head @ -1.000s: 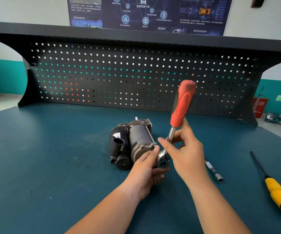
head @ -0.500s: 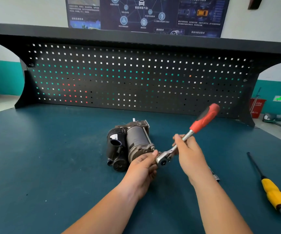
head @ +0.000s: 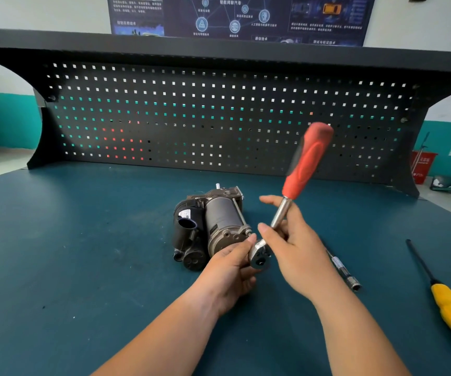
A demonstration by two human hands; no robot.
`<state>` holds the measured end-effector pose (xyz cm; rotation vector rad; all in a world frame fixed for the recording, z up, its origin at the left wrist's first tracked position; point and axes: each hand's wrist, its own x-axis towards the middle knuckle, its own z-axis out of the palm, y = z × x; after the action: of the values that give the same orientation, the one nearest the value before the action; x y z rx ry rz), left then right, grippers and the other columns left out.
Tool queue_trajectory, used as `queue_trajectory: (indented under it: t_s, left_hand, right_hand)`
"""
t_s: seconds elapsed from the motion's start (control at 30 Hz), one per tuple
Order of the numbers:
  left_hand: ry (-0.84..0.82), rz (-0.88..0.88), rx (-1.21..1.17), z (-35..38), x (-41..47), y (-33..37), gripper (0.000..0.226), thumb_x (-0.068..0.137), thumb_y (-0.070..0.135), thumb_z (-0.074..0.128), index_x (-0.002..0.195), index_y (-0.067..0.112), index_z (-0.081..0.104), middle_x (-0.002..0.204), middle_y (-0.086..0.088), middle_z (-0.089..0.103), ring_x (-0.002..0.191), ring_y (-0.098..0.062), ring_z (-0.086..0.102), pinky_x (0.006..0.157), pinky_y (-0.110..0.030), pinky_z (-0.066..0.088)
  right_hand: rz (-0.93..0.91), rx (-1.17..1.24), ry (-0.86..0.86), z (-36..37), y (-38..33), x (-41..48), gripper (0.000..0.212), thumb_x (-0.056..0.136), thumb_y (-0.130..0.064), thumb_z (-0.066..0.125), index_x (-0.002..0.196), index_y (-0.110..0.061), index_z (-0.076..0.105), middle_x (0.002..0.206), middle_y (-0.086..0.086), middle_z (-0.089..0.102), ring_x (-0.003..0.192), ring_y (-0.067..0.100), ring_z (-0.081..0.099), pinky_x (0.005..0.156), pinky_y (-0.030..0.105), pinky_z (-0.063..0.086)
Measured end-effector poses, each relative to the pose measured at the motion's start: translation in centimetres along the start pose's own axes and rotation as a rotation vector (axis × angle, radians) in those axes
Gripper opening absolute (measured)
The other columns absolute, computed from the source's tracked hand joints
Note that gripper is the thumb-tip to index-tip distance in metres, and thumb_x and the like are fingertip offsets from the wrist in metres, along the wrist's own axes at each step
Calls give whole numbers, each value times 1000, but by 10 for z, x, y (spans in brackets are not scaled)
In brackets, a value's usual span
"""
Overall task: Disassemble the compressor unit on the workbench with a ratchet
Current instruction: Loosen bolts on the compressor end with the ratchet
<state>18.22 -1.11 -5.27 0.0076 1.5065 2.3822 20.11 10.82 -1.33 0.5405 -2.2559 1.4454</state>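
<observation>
Two hands on the ratchet point(head: 305, 164): left hand point(head: 229, 270) pinches its head at the compressor's point(head: 216, 221) near end, and right hand point(head: 297, 253) curls loosely round the steel shank, red handle up. The compressor lies mid-workbench point(head: 83, 240). Looks like bolt-loosening; I'd guess the next swing needs the head kept square, or it slips.

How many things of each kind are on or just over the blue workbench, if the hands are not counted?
Ratchet with red handle: 1
Screwdriver with yellow handle: 1
Metal extension bar: 1
Compressor unit: 1
Total: 4
</observation>
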Motion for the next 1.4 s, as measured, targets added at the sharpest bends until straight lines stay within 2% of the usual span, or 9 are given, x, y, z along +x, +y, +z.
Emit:
queue_trajectory:
  t_s: [0.2, 0.37, 0.47, 0.57, 0.67, 0.8, 0.97, 1.23, 1.4]
  left_hand:
    - [42, 42, -21, 0, 5, -1, 19, 80, 33, 66, 67, 20, 63, 52, 7, 53, 41, -2, 46, 40, -13, 36]
    - [90, 96, -63, 3, 9, -6, 32, 78, 29, 68, 48, 19, 59, 51, 5, 47, 41, -4, 38, 40, -13, 31]
    - [89, 120, -70, 5, 10, -6, 31, 85, 26, 64, 56, 19, 56, 55, 2, 44, 39, -3, 35, 40, -12, 30]
    - [84, 134, -61, 4, 10, -7, 36, 86, 27, 64, 51, 18, 61, 54, 3, 47, 40, -3, 38, 40, -13, 33]
    - [75, 145, -39, 3, 10, -8, 43, 85, 31, 64, 44, 21, 65, 51, 7, 51, 40, -1, 40, 41, -13, 34]
    - [64, 136, -15, 1, 9, -8, 31, 72, 37, 70, 45, 21, 65, 55, 6, 49, 43, -3, 40, 43, -14, 34]
    - [48, 79, -14, -1, 7, -6, 21, 66, 38, 73, 57, 22, 64, 71, -1, 47, 53, -8, 45, 42, -15, 35]
    - [-43, 86, -86, 1, 4, -5, 18, 92, 14, 53, 85, 11, 68, 73, -7, 63, 63, -15, 61, 61, -26, 51]
    - [-6, 117, -45, -1, 5, -5, 21, 93, 6, 49, 82, 6, 66, 75, -11, 52, 63, -16, 53, 59, -25, 49]
  right_hand:
    - [7, -44, 44, 3, 0, 0, 37, 94, -24, 52, 109, -55, 42, 53, -20, 49, 51, 0, 45, 53, 11, 35]
    - [376, 128, 151, -6, 13, 7, 15, 94, -18, 52, 109, -17, 52, 67, -6, 49, 55, 4, 45, 59, 18, 37]
    - [513, 195, 52, -19, 14, 7, 7, 95, -20, 53, 89, -16, 53, 63, -3, 49, 42, -2, 44, 44, 12, 35]
    - [517, 152, 69, -19, 14, 7, 8, 93, -26, 56, 96, -21, 52, 91, -1, 63, 71, 3, 59, 61, 22, 40]
    - [476, 87, 145, -13, 16, 9, 18, 89, -25, 62, 97, -22, 46, 123, 4, 57, 109, 21, 57, 93, 40, 45]
    - [387, 38, 242, -9, 11, 9, 23, 85, -20, 68, 94, -15, 47, 99, -5, 58, 93, 22, 61, 89, 48, 49]
    - [232, 214, 183, -2, 6, 7, 50, 91, -9, 57, 126, -42, 42, 91, -6, 50, 79, 9, 56, 70, 8, 43]
    - [-112, 106, 46, 29, -13, 8, 64, 85, 10, 49, 111, -48, 44, 108, -8, 47, 98, -15, 45, 87, 2, 32]
    - [-168, 148, 84, 31, -6, 7, 41, 80, -9, 49, 109, -38, 50, 104, -14, 49, 94, -7, 49, 87, 10, 38]
